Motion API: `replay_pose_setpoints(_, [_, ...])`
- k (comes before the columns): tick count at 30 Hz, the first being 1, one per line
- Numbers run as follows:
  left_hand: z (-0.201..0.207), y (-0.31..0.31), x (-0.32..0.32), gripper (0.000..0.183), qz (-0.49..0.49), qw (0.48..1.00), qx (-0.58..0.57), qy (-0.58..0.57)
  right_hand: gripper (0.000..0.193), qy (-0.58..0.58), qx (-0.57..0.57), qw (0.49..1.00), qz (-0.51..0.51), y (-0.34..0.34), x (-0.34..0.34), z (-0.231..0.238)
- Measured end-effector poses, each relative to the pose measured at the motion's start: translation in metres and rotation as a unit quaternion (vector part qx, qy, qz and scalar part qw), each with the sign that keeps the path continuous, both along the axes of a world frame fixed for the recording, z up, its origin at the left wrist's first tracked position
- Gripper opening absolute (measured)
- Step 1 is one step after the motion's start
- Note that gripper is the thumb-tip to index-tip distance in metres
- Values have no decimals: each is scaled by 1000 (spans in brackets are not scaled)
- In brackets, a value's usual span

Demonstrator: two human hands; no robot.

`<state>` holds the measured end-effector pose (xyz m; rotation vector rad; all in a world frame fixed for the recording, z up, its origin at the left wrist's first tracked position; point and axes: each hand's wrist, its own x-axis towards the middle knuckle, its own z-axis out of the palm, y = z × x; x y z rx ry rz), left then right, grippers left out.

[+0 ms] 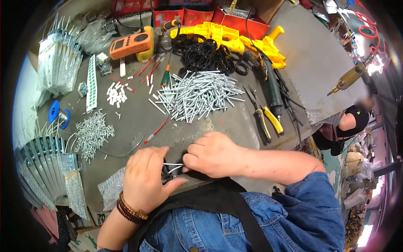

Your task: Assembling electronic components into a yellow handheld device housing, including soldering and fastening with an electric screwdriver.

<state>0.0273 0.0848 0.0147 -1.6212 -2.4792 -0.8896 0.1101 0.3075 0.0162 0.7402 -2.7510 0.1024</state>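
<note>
White wires (172, 164) stretch from beside the left hand (145, 174) into the closed grip of the right hand (212, 155), near the six o'clock edge of the counter (239, 128). The left thumb is spread; what that grip holds, I cannot tell. From the wires, metal rods (201, 94) lie toward one o'clock, pliers (273, 121) toward two.

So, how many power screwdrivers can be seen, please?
2: the dark one beside the pliers, and the amber one toward the right edge. Others may be hidden.
</note>
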Motion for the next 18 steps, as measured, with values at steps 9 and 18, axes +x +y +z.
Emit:
replay_pose_setpoints(9, [-1, 10, -10, 76, -31, 999, 40, 5, 26, -9, 192, 902, -386, 222, -162, 60])
replay_pose_setpoints(18, [-5, 5, -12, 76, -26, 999, 11, -17, 41, -146, 203, 854, -456, 293, -206, 19])
